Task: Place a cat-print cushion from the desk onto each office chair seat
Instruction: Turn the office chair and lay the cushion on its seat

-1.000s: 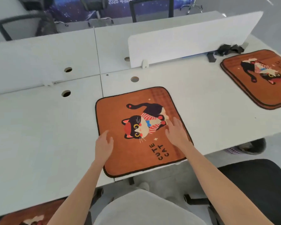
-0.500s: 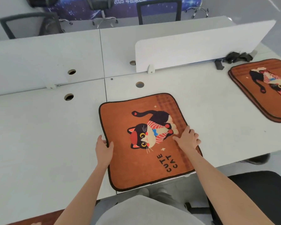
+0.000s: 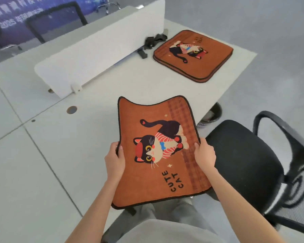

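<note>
Now left hand (image 3: pixel 114 159) and right hand (image 3: pixel 204 155) clasp opposite edges of the cushion (image 3: pixel 158 151).

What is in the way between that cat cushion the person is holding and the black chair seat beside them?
Nothing visible. The cushion, held by the left hand and right hand, hangs at the desk edge, and the chair seat to its right lies bare.

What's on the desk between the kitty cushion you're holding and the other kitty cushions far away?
Nothing: in the head view, only bare white desk lies between the held cushion and the stacked cushions. The black clips sit off to the side.
</note>
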Available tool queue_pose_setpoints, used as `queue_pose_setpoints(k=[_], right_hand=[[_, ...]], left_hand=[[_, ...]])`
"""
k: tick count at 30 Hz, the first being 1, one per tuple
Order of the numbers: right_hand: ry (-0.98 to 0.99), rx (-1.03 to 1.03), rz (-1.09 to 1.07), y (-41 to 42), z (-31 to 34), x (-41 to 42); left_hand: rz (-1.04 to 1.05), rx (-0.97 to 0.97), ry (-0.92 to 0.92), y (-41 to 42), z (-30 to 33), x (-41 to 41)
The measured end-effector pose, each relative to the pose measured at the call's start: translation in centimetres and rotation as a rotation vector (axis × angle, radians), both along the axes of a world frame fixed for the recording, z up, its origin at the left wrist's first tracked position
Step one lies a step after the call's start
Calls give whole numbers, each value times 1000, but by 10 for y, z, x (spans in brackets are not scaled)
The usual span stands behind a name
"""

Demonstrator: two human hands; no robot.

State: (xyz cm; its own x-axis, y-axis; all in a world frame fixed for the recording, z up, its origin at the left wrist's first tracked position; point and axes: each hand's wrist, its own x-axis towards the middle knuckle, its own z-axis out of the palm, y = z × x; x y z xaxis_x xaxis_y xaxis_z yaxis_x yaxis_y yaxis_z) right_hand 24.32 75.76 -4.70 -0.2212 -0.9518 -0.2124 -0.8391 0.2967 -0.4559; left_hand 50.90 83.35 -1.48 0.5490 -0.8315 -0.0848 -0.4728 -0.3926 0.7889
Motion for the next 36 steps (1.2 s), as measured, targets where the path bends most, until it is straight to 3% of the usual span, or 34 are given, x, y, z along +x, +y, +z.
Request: queue_pose_setpoints(k=[5,10,16,20,24,26,28,30,36], right_hand=[[45,-43,-306,18,9,-137],[209,-22,-287,10,13,-255],[359,-3,-130,-64,-28,-346],[258,-14,-88,-116,-64,-380],[174,-20,-72,-140,-117,-390],[69,25,-175,-133,-151,-388],[-40,65,-287,-109,-193,-381],[-105,134,-366,-76,-236,-372],[-178,372,-661,-5,-305,-365]], left_hand=[[-341,10,98,-46,3,-125],[-601,186,134,-59,-27,-273],[-440,407,278,-82,-83,-392],[-261,509,391,-99,-133,-429],[-247,644,507,-109,-197,-446],[-252,740,587,-110,-231,-448],[-293,812,533,-110,-263,-442],[-378,810,353,-114,-282,-433],[-524,533,-4,-190,-317,-415]])
